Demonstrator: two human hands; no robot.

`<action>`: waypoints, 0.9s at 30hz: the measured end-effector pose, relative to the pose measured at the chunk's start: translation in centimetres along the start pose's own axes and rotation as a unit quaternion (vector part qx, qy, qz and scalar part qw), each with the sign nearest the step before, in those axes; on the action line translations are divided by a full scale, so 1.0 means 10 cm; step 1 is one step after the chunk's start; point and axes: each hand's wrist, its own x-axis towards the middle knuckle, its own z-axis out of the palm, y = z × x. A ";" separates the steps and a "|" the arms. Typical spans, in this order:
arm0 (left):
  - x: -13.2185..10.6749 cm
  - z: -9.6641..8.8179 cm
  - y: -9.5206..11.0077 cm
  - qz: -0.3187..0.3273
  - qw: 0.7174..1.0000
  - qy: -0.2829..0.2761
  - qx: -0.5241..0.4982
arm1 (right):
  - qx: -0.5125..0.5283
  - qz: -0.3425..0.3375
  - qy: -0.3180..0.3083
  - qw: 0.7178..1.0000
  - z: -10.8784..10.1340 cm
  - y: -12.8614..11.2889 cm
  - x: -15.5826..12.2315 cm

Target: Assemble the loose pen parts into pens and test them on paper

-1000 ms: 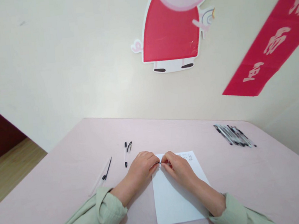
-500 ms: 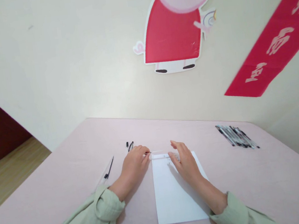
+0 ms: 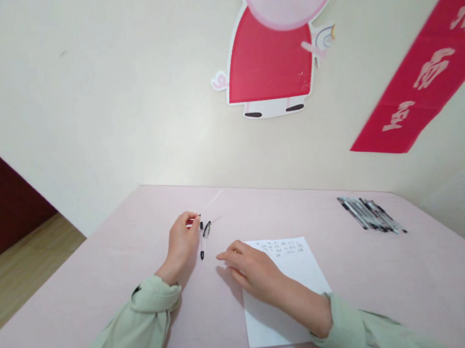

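Note:
My left hand [image 3: 181, 247] is at the back left of the table, thumb and fingertips pinched on a thin clear tube [image 3: 214, 200] that points up and to the right. A small dark end shows at the fingertips. Just right of this hand lie a clear pen [image 3: 201, 242] with black ends and a small black curved piece [image 3: 207, 229], which looks like a pen cap. My right hand [image 3: 253, 270] hovers over the upper left of a white sheet of paper [image 3: 287, 308], fingers stretched leftward and holding nothing. Rows of dark handwriting show near the sheet's top.
A pile of clear pens with black caps [image 3: 371, 214] lies at the back right of the pink-covered table [image 3: 421, 297]. Behind the table rises a pale wall with a pig cutout [image 3: 269, 62] and a red banner [image 3: 412, 84].
My left hand has moved left and back with the thin tube, which now slants upward. My right hand has shifted left, uncovering the writing. The items lying farther left are now behind my left arm.

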 end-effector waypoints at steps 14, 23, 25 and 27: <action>-0.07 0.03 0.09 0.078 0.997 -0.019 -0.016 | -0.194 0.023 0.014 0.981 0.49 -0.10 0.44; -0.26 0.10 0.22 0.147 0.987 -0.064 0.015 | 0.014 0.101 0.111 0.989 -0.09 0.30 -0.13; -0.30 0.13 0.21 0.161 0.984 -0.073 0.032 | 0.062 0.130 0.167 0.975 -0.26 0.50 -0.30; -0.33 0.16 0.20 0.183 0.978 -0.088 0.049 | 0.064 0.158 0.208 0.963 -0.38 0.71 -0.47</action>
